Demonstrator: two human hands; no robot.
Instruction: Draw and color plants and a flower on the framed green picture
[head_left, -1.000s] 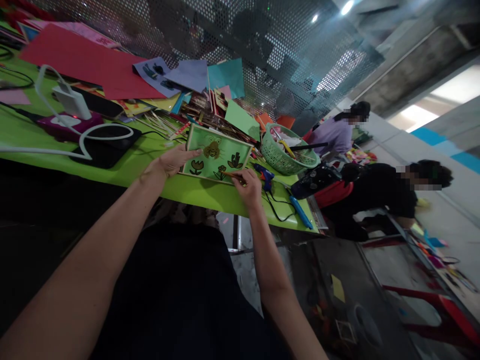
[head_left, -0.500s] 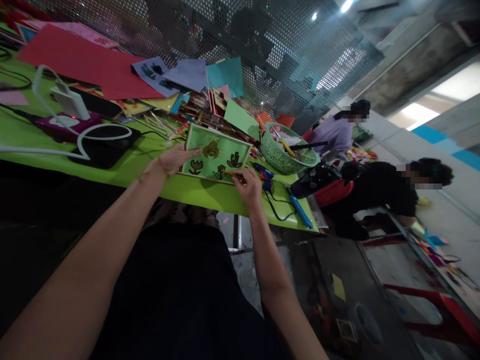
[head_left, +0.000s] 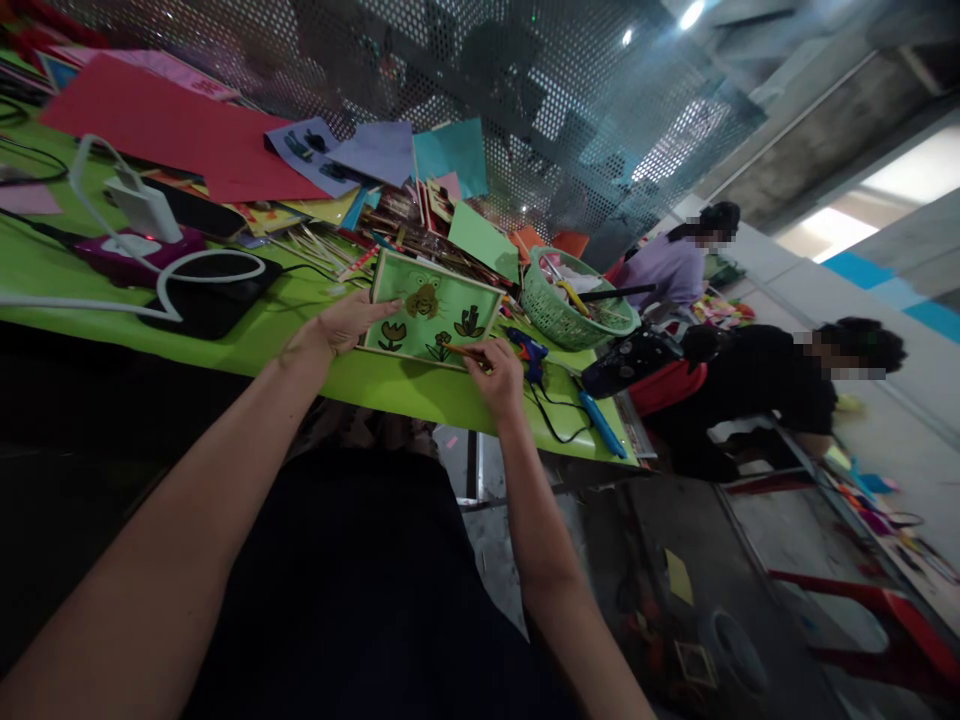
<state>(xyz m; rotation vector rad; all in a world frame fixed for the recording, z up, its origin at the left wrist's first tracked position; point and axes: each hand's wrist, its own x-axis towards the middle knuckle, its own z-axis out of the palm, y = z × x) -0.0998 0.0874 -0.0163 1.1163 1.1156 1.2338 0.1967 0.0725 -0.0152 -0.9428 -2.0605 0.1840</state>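
A green picture in a thin pale frame is tilted up at the near edge of the table. It shows an animal's face above several flowers and plants. My left hand grips its left edge, thumb over the front and the other fingers hidden behind. In my right hand a slim orange-brown pencil-like stick is pinched. Its tip meets the small flower at the lower middle of the picture. Right beside that hand lies a blue glue gun with a black cord.
A green basket of tools stands right of the picture, near a blue-handled tool. Coloured paper and sticks pile up behind. At left are a purple power strip and white cable. Two people work at the right.
Almost nothing differs. The framed picture stays in my left hand, and the stick's tip remains at the same flower with only a tiny shift.
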